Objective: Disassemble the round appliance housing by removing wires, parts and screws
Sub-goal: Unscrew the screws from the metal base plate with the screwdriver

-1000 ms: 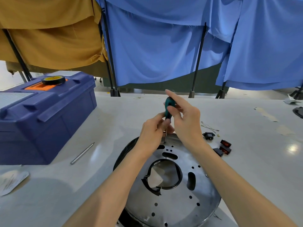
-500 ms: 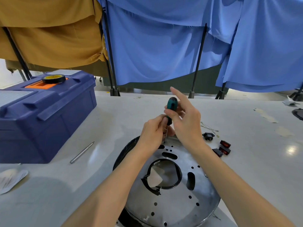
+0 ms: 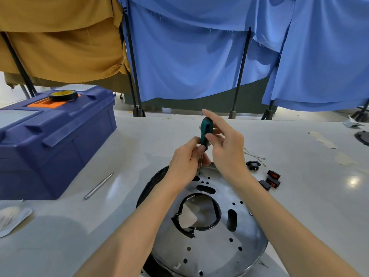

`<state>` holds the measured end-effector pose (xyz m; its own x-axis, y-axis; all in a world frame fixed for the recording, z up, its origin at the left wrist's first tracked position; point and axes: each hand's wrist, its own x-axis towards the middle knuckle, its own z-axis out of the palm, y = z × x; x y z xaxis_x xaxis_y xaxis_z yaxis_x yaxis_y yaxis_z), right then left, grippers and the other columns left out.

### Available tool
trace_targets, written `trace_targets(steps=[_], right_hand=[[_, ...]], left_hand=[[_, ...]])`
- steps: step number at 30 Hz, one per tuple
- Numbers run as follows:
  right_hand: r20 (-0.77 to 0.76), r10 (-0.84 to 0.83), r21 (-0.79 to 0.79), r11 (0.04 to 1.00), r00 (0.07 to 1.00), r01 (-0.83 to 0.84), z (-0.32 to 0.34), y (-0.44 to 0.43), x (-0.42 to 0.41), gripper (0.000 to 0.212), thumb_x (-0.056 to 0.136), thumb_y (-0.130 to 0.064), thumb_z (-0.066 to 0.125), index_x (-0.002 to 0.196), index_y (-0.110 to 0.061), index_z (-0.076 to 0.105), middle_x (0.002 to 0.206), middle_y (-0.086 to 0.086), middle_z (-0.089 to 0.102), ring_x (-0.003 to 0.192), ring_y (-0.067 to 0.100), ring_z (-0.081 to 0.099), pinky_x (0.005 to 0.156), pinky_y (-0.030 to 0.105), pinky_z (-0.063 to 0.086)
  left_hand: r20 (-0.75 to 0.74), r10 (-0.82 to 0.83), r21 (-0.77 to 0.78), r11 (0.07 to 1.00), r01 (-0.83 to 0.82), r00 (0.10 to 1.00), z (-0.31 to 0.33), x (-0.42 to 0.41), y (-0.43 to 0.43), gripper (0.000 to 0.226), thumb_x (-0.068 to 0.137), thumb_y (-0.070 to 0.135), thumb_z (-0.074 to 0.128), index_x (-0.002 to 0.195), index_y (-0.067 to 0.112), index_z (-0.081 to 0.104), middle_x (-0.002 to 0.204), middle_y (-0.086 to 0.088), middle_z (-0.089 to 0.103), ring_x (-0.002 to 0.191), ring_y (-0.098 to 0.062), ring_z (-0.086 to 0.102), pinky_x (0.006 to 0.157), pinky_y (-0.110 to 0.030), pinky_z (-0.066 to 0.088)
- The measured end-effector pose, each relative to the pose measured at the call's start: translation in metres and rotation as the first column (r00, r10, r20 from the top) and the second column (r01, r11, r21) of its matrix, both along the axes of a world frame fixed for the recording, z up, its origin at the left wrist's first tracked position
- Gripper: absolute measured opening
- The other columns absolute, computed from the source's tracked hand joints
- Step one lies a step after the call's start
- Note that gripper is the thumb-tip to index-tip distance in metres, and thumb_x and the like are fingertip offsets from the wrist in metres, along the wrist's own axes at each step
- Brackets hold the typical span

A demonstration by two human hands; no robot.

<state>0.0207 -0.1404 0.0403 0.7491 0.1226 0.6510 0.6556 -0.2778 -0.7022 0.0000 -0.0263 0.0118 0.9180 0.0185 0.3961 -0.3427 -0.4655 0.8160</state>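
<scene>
Your two forearms bare, no sleeves in view, left hand (image 3: pixel 184 163) and right hand (image 3: pixel 227 150) ungloved, no rings, no watch

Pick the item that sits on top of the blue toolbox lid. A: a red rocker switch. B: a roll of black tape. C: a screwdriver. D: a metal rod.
B: a tape roll rests on the orange handle recess of the toolbox; the rod and the switches lie on the table, and the screwdriver is held in both hands.
</scene>
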Motion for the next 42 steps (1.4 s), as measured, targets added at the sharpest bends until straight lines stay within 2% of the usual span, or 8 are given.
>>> trace_targets(steps=[4,8,15,25,30,34,37,42], right_hand=[[-0.030,0.055,0.024,0.998,0.998,-0.054,0.0001,0.0009,-0.0013,0.034,0.087,-0.011,0.067,0.119,-0.020,0.061,0.111,0.001,0.061,0.101,0.013,0.061,0.092,0.027,0.051],[-0.041,-0.026,0.028,0.999,0.999,0.028,-0.0022,0.0030,0.0002,0.044,0.083,-0.028,0.074,0.124,-0.019,0.061,0.106,0.000,0.057,0.093,0.011,0.057,0.084,0.018,0.049],[-0.059,0.021,0.066,0.998,0.998,-0.017,-0.0023,0.0012,0.0009,0.049,0.090,-0.015,0.065,0.133,-0.032,0.050,0.091,-0.004,0.065,0.083,0.010,0.064,0.082,0.024,0.055],[-0.037,0.025,0.082,0.996,0.999,-0.022,0.0001,0.0020,0.0014,0.051,0.087,-0.007,0.066,0.133,-0.027,0.056,0.106,-0.001,0.064,0.093,0.010,0.061,0.087,0.019,0.051],[-0.043,0.060,0.061,0.996,0.997,-0.058,-0.0035,0.0009,0.0016,0.041,0.091,-0.004,0.058,0.126,-0.025,0.059,0.112,-0.001,0.064,0.102,0.015,0.062,0.092,0.029,0.052],[-0.009,-0.013,0.055,0.998,1.000,0.013,-0.0044,0.0031,0.0030,0.043,0.082,-0.020,0.074,0.123,-0.024,0.063,0.104,-0.001,0.055,0.092,0.006,0.056,0.083,0.010,0.045],[-0.015,-0.035,0.065,0.997,0.999,0.036,-0.0044,0.0010,0.0039,0.053,0.087,-0.010,0.068,0.136,-0.025,0.053,0.093,-0.008,0.064,0.087,-0.002,0.060,0.085,0.009,0.047],[-0.025,0.041,0.049,0.998,0.999,-0.040,-0.0036,0.0002,0.0019,0.043,0.091,-0.003,0.058,0.128,-0.025,0.057,0.111,-0.003,0.064,0.103,0.013,0.062,0.094,0.031,0.052]], left_hand=[[-0.022,0.062,-0.036,0.997,-0.062,0.998,-0.0019,0.0012,-0.0010,0.011,0.093,0.022,0.058,0.101,0.024,0.051,0.073,0.007,0.067,0.066,-0.008,0.065,0.066,-0.035,0.057],[0.004,0.038,-0.010,0.999,-0.038,0.999,-0.0027,0.0010,-0.0021,0.028,0.090,0.017,0.062,0.114,0.026,0.049,0.073,0.008,0.064,0.066,-0.012,0.064,0.065,-0.035,0.057],[-0.002,-0.040,-0.082,0.996,0.039,0.999,0.0011,-0.0010,-0.0016,0.018,0.102,0.023,0.042,0.110,0.020,0.058,0.071,-0.001,0.069,0.066,-0.030,0.066,0.067,-0.053,0.055],[0.022,-0.070,-0.010,0.997,0.070,0.997,-0.0042,0.0022,-0.0003,0.018,0.101,0.027,0.044,0.116,0.034,0.051,0.061,0.014,0.064,0.053,-0.006,0.056,0.058,-0.037,0.052],[-0.016,-0.039,-0.108,0.993,0.037,0.999,-0.0049,0.0023,-0.0008,0.004,0.097,0.025,0.052,0.097,0.022,0.049,0.063,0.005,0.068,0.055,-0.008,0.063,0.057,-0.036,0.051],[-0.012,-0.025,-0.133,0.991,0.023,1.000,-0.0038,0.0002,-0.0011,0.014,0.093,0.024,0.058,0.105,0.020,0.050,0.069,-0.002,0.069,0.064,-0.014,0.069,0.068,-0.043,0.059],[0.013,-0.075,-0.045,0.996,0.075,0.997,-0.0038,0.0010,-0.0004,0.017,0.101,0.028,0.043,0.116,0.025,0.051,0.062,0.011,0.066,0.054,-0.004,0.060,0.055,-0.031,0.052],[-0.014,-0.056,-0.093,0.994,0.054,0.998,-0.0028,0.0017,-0.0004,0.009,0.101,0.024,0.042,0.102,0.018,0.049,0.067,0.001,0.067,0.064,-0.023,0.066,0.064,-0.050,0.055]])
